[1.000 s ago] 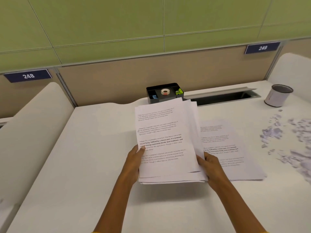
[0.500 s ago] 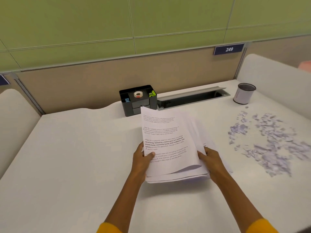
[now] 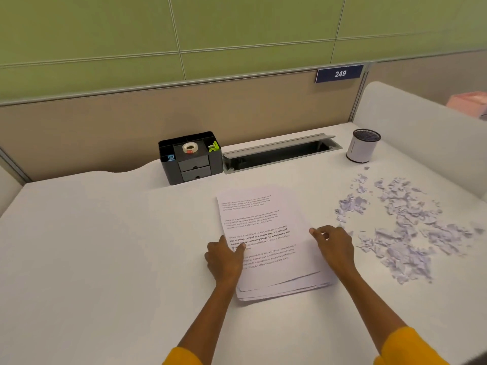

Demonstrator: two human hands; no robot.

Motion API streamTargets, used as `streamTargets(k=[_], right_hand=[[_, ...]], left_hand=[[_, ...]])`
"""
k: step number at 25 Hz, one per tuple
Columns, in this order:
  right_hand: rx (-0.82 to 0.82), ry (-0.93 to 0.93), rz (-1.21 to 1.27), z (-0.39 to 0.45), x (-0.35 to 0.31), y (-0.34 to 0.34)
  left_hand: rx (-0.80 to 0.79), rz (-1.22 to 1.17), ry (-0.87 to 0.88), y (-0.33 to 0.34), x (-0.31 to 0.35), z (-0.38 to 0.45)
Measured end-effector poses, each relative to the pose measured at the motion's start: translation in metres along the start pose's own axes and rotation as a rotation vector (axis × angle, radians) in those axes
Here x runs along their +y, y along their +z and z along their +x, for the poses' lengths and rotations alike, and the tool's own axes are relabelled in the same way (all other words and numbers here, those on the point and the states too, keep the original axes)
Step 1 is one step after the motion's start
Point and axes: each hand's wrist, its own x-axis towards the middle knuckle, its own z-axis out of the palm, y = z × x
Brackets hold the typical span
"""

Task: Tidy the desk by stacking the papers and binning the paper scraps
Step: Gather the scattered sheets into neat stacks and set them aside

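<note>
Head view: I have the stack of papers (image 3: pixel 266 241) lying flat on the desk (image 3: pixel 105 246), about midway between its left and right edges, long axis running from the near edge toward the back wall and tilted slightly. Its lower edges are fanned, so the sheets are not squared. My left hand (image 3: pixel 224 259) rests on the stack's left edge, thumb on the printed top sheet; my right hand (image 3: pixel 333 246) rests on its right edge, fingers loosely curled, gripping nothing I can make out. The paper scraps (image 3: pixel 403 233) are strewn toward the desk's right edge, just beside my right hand, which I judge should gather them. The small bin (image 3: pixel 363 146) stands upright near the back right corner, beyond the scraps. The scraps look small, torn and pale lilac-white.
</note>
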Motion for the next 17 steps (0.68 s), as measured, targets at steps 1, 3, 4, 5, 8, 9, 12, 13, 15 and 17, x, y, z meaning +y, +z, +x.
streamTargets(k=[1,3,4,5,8,9,12,13,15,17], right_hand=[[-0.016,-0.002,-0.041,0.004,-0.001,0.003],[-0.095,0.003,-0.127,0.01,-0.006,0.01],[-0.134,-0.006,-0.159,0.012,-0.01,0.014],[-0.167,-0.025,-0.193,0.013,-0.014,0.017],[-0.236,-0.085,-0.269,0.011,-0.028,0.024],[-0.26,-0.096,-0.276,0.009,-0.031,0.027],[-0.324,-0.125,-0.312,-0.001,-0.046,0.039],[-0.335,-0.142,-0.331,-0.004,-0.05,0.044],[-0.355,-0.169,-0.348,-0.013,-0.061,0.055],[-0.369,-0.181,-0.343,-0.023,-0.074,0.065]], left_hand=[[0.004,0.026,-0.01,0.0,0.001,0.002],[-0.04,-0.016,-0.021,0.001,0.003,0.006],[-0.071,-0.062,-0.022,0.002,0.002,0.008],[-0.093,-0.108,-0.038,0.003,-0.001,0.01],[-0.076,-0.25,-0.108,-0.009,0.004,0.007],[-0.053,-0.29,-0.131,-0.014,0.002,0.009],[-0.012,-0.387,-0.26,-0.034,-0.009,0.017],[-0.025,-0.442,-0.302,-0.039,-0.017,0.023],[-0.048,-0.544,-0.347,-0.054,-0.031,0.032],[-0.08,-0.6,-0.382,-0.068,-0.043,0.036]])
